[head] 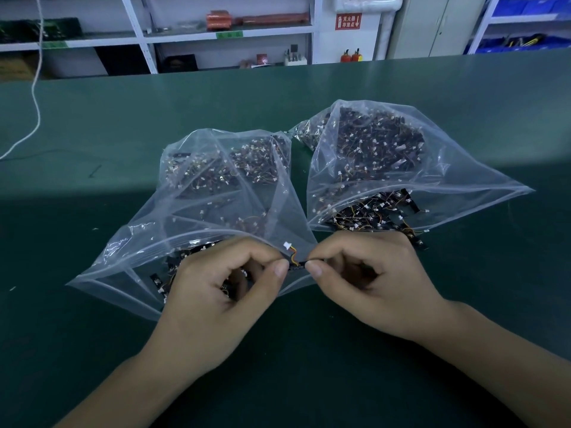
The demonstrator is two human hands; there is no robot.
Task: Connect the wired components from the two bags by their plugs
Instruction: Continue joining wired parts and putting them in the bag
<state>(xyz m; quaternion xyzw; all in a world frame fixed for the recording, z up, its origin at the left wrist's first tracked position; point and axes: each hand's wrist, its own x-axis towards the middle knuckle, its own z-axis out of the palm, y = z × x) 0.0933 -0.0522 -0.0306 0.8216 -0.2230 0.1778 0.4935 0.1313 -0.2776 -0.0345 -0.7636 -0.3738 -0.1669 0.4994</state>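
Your left hand (216,291) and right hand (370,282) are meeting thumb to thumb, both pinching one small black component (297,267) between them; its orange and yellow wires are curling up to a white plug (287,244) that is hanging free. Just behind your left hand, the left bag (216,193) is lying open-mouthed toward you, with wired parts spilling inside. Beside it, touching at the near corner, the right bag (386,162) is lying likewise, with some parts resting on the mat at its mouth. Both are sitting on a dark green table (92,211). A white cable (35,97) is trailing across the table's far left. Beyond, white shelves (139,35) are lining the wall, with a red sign (348,21) and blue bins (522,44) to the right.
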